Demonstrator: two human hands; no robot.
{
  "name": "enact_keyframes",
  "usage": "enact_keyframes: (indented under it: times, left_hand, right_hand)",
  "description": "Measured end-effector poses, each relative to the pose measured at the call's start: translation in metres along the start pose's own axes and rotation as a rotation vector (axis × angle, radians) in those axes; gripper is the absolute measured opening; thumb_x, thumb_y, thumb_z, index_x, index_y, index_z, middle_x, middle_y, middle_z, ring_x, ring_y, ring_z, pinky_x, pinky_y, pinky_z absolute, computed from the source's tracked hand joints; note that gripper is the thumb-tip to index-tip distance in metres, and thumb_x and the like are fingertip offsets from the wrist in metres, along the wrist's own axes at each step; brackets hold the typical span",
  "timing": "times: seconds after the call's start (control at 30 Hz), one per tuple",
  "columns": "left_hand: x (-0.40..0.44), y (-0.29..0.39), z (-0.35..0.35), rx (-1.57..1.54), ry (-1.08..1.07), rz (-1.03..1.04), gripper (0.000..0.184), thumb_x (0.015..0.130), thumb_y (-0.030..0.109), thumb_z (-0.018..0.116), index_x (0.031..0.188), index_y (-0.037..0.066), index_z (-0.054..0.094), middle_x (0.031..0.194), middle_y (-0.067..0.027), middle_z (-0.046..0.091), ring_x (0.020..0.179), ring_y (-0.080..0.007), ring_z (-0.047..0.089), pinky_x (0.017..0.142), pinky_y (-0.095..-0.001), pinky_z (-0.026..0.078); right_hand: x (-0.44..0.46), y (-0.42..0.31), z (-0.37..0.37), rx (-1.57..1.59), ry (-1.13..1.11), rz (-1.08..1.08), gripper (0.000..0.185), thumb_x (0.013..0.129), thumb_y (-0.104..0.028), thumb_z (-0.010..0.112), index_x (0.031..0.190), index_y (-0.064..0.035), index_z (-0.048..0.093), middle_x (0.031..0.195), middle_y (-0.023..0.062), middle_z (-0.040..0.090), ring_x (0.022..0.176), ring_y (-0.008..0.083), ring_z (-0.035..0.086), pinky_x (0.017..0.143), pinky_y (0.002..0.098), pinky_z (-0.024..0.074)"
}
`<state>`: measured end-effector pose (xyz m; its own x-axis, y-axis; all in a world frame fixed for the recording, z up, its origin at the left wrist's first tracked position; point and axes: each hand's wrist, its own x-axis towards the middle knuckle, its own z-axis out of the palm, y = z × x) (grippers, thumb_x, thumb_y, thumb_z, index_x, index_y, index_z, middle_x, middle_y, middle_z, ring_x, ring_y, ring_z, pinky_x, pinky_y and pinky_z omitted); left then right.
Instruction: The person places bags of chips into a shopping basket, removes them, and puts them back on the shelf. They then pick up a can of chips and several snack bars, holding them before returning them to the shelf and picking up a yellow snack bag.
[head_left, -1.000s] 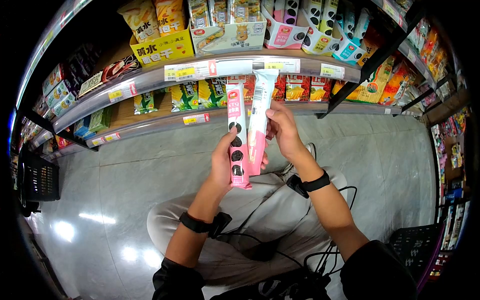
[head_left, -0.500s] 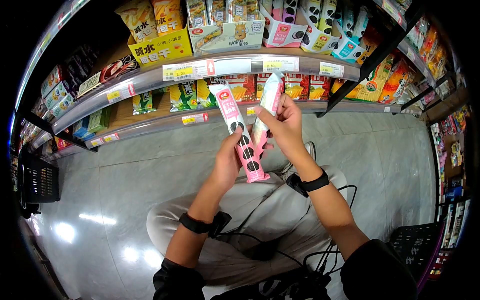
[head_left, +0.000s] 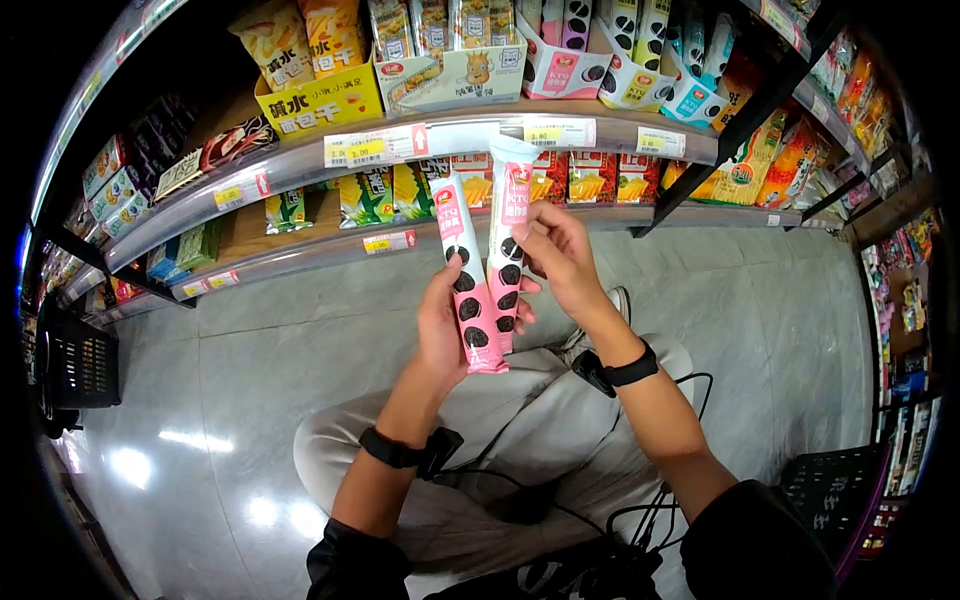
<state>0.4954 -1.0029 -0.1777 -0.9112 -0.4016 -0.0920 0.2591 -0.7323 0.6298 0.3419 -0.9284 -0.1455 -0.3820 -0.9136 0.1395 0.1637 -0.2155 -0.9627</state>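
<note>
My left hand is closed round a long pink-and-white packet of mini cookies with dark round cookies printed down its front. Its thumb lies on the front, and its fingertips show behind a second, matching cookie packet. That second packet stands upright just to the right, printed side toward me, its lower end beside the first packet. My right hand pinches its right edge between thumb and fingers. Both packets are above my lap, in front of the lower shelf. Some fingers are hidden behind the packets.
On the shelf ahead stand a pink display box, a yellow-fronted one and a blue one, all holding packets. Snack bags line the lower shelf. Black baskets sit at both sides. Cables cross my lap.
The right-hand packet has turned so its printed front faces me and stands more upright. The left-hand packet has shifted slightly left and down. My right hand has moved slightly lower.
</note>
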Motion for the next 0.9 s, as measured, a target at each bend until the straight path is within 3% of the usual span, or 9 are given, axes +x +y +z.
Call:
enact_keyframes:
  times: [0.07,0.17,0.2,0.27,0.3,0.43,0.53,0.67,0.9]
  left_hand:
    - [0.002,-0.001,-0.002,0.028,0.013,0.000,0.065,0.102,0.051,0.028,0.122,-0.004,0.056,0.106,-0.0215,0.068,0.081,-0.0285,0.067,0.069,-0.0371,0.055]
    - [0.001,0.000,-0.006,0.162,0.105,-0.019,0.061,0.103,0.050,0.034,0.123,-0.002,0.057,0.108,-0.0171,0.069,0.084,-0.0234,0.068,0.071,-0.0351,0.055]
    - [0.001,0.000,0.002,0.131,0.204,0.049,0.059,0.103,0.048,0.037,0.128,-0.002,0.056,0.118,-0.0164,0.067,0.100,-0.0232,0.066,0.085,-0.0354,0.052]
    - [0.004,0.000,-0.002,0.238,0.177,0.163,0.059,0.103,0.046,0.039,0.135,-0.001,0.052,0.129,-0.0160,0.062,0.117,-0.0242,0.060,0.099,-0.0361,0.045]
    - [0.008,-0.002,-0.014,0.279,0.162,0.163,0.062,0.103,0.048,0.037,0.139,-0.001,0.048,0.136,-0.0167,0.058,0.126,-0.0256,0.054,0.105,-0.0378,0.039]
    - [0.006,0.008,-0.003,0.239,0.159,0.214,0.063,0.104,0.050,0.032,0.137,-0.001,0.048,0.133,-0.0200,0.060,0.117,-0.0289,0.061,0.101,-0.0398,0.044]
    - [0.002,0.013,0.002,0.206,0.104,0.179,0.060,0.104,0.050,0.032,0.132,0.000,0.050,0.127,-0.0204,0.064,0.107,-0.0288,0.066,0.094,-0.0390,0.048]
    - [0.000,0.013,0.003,0.183,0.090,0.177,0.057,0.104,0.050,0.032,0.125,0.001,0.052,0.118,-0.0193,0.067,0.099,-0.0278,0.068,0.088,-0.0387,0.051]
    - [-0.003,0.017,0.000,0.133,0.081,0.186,0.056,0.103,0.050,0.034,0.121,0.000,0.053,0.106,-0.0174,0.069,0.089,-0.0260,0.069,0.081,-0.0384,0.054]
  right_hand:
    - [0.004,0.011,-0.004,-0.025,0.003,-0.070,0.014,0.091,-0.009,0.071,0.095,-0.0051,0.059,0.071,-0.0073,0.050,0.062,-0.0006,0.045,0.052,0.0197,0.0350]
    - [0.005,0.012,-0.019,-0.367,-0.011,-0.107,0.030,0.087,-0.005,0.074,0.113,-0.0030,0.059,0.087,-0.0039,0.063,0.068,-0.0001,0.051,0.056,0.0179,0.0397]
    - [0.005,0.000,-0.017,-0.380,-0.015,-0.125,0.030,0.087,-0.005,0.074,0.113,-0.0030,0.059,0.087,-0.0039,0.063,0.068,-0.0001,0.051,0.056,0.0179,0.0397]
    - [0.007,-0.029,-0.009,-0.512,0.186,-0.353,0.022,0.085,-0.010,0.078,0.093,-0.0073,0.058,0.068,-0.0093,0.050,0.057,-0.0016,0.041,0.051,0.0176,0.0311]
    - [0.010,-0.037,-0.017,-0.528,0.260,-0.453,0.021,0.085,-0.010,0.077,0.097,-0.0069,0.060,0.069,-0.0085,0.054,0.058,-0.0014,0.044,0.051,0.0177,0.0332]
    - [0.029,-0.095,-0.029,-0.461,0.509,-0.875,0.023,0.091,-0.011,0.073,0.107,-0.0029,0.059,0.088,0.0013,0.064,0.073,0.0028,0.056,0.055,0.0193,0.0415]
    - [0.054,-0.133,-0.037,-0.704,0.601,-0.958,0.021,0.092,-0.013,0.072,0.105,-0.0015,0.060,0.090,0.0036,0.064,0.074,0.0066,0.056,0.062,0.0215,0.0451]
    - [0.091,-0.148,-0.048,-1.034,0.502,-0.886,0.028,0.094,-0.020,0.069,0.107,0.0025,0.059,0.090,0.0087,0.064,0.065,0.0139,0.055,0.058,0.0303,0.0446]
    - [0.146,-0.140,-0.052,-1.513,0.392,-0.656,0.041,0.089,-0.034,0.069,0.103,0.0024,0.055,0.095,0.0201,0.063,0.079,0.0415,0.063,0.070,0.0474,0.0500]
